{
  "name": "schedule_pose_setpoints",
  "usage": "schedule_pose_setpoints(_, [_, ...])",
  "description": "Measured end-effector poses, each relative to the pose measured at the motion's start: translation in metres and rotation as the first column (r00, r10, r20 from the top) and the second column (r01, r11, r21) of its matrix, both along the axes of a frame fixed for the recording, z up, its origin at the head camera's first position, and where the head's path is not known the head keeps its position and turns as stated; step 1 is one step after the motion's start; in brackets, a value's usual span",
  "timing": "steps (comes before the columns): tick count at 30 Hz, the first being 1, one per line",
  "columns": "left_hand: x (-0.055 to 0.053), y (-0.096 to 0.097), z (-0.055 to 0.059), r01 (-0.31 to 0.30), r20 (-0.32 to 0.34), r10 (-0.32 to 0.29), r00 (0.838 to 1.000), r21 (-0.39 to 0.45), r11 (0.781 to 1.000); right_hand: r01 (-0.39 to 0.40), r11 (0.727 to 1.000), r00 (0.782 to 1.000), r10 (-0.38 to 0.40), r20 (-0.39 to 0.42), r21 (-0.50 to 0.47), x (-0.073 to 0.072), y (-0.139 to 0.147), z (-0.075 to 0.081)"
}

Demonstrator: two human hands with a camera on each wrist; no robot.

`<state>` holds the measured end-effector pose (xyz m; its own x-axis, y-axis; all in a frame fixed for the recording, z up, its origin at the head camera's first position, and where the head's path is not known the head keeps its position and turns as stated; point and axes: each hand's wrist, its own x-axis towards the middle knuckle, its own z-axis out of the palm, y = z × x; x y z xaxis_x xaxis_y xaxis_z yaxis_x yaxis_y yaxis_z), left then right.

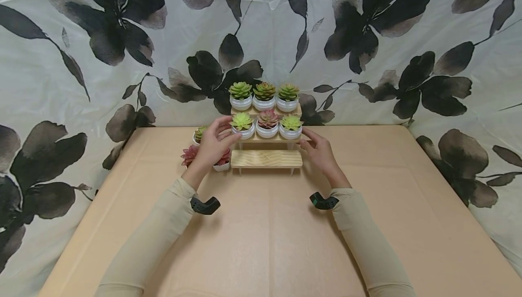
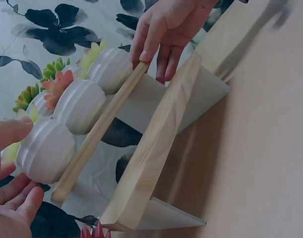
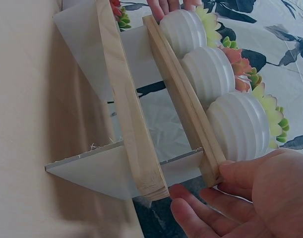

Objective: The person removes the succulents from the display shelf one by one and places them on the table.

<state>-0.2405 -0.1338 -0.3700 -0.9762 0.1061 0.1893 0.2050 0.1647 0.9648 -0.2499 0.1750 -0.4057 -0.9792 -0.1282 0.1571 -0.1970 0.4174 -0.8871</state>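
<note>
A tiered stand with pale wooden shelves (image 1: pixel 267 159) holds potted succulents in ribbed white pots on its middle and top tiers. My left hand (image 1: pixel 216 139) holds the left pot of the middle tier, which carries a light green succulent (image 1: pixel 242 121); thumb and fingers lie on either side of the white pot (image 2: pixel 46 151) in the left wrist view. At the stand's right end my right hand (image 1: pixel 320 152) pinches the end of the middle shelf (image 3: pixel 188 109), thumb against its edge. A pinkish succulent (image 1: pixel 268 119) and another green one (image 1: pixel 291 122) stand beside the held pot.
Three green succulents, one of them red-tipped (image 1: pixel 264 91), line the top tier. Left of the stand, partly behind my left hand, several more potted succulents, including a dark pink one (image 1: pixel 189 155), sit on the wooden table (image 1: pixel 269 233). Floral cloth (image 1: pixel 285 30) hangs behind.
</note>
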Motion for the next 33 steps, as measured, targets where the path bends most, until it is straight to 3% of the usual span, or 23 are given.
schedule_pose_setpoints(4, [-0.002, 0.003, 0.000, -0.009, -0.014, 0.009, 1.000, -0.005, 1.000, 0.000, 1.000, 1.000, 0.000, -0.022, -0.007, -0.002, 0.001, -0.004])
schedule_pose_setpoints(10, [-0.009, 0.006, -0.006, -0.029, 0.014, 0.030, 0.999, -0.012, 0.999, -0.002, 1.000, 1.000, 0.002, -0.016, -0.012, -0.001, 0.001, -0.002])
schedule_pose_setpoints(22, [-0.014, 0.015, -0.006, -0.081, 0.000, 0.082, 0.997, -0.131, 0.988, 0.006, 1.000, 1.000, -0.006, -0.020, -0.007, -0.001, 0.000, -0.002])
schedule_pose_setpoints(29, [-0.011, 0.015, -0.007, -0.114, -0.010, 0.114, 0.993, -0.186, 0.976, 0.007, 1.000, 1.000, -0.007, -0.009, -0.005, -0.001, 0.000, -0.002])
schedule_pose_setpoints(33, [-0.007, 0.016, -0.006, -0.096, -0.012, 0.096, 0.995, -0.186, 0.978, 0.010, 1.000, 1.000, -0.010, -0.005, -0.004, -0.002, 0.000, -0.004])
